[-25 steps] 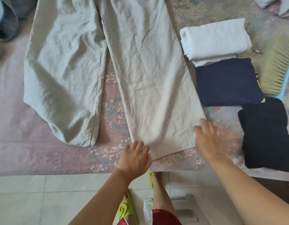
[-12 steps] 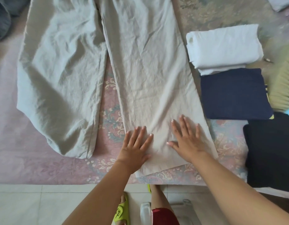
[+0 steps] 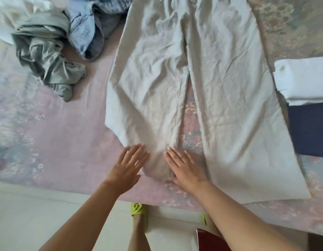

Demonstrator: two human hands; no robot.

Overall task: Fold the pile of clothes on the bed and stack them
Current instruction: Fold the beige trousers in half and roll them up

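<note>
Wide beige trousers (image 3: 220, 84) lie spread flat on the pink bed cover (image 3: 57, 142), legs pointing toward me. My left hand (image 3: 127, 168) lies flat, fingers straight, at the hem of the left trouser leg. My right hand (image 3: 183, 167) presses flat on the same hem at its inner edge. A folded white garment (image 3: 302, 80) and a folded navy garment (image 3: 309, 129) sit at the right edge. A crumpled grey-green garment (image 3: 46, 58) and a denim piece (image 3: 92, 28) lie unfolded at the upper left.
The near edge of the bed (image 3: 66, 194) runs across the bottom, with pale floor tiles (image 3: 30, 223) below it. My feet in green sandals (image 3: 138, 210) stand close to the bed. White cloth (image 3: 5, 20) lies at the far left corner.
Both hands have moved from the right trouser leg's hem to the left leg's hem. The view has swung left, so the unfolded pile shows and the black folded garment is out of view.
</note>
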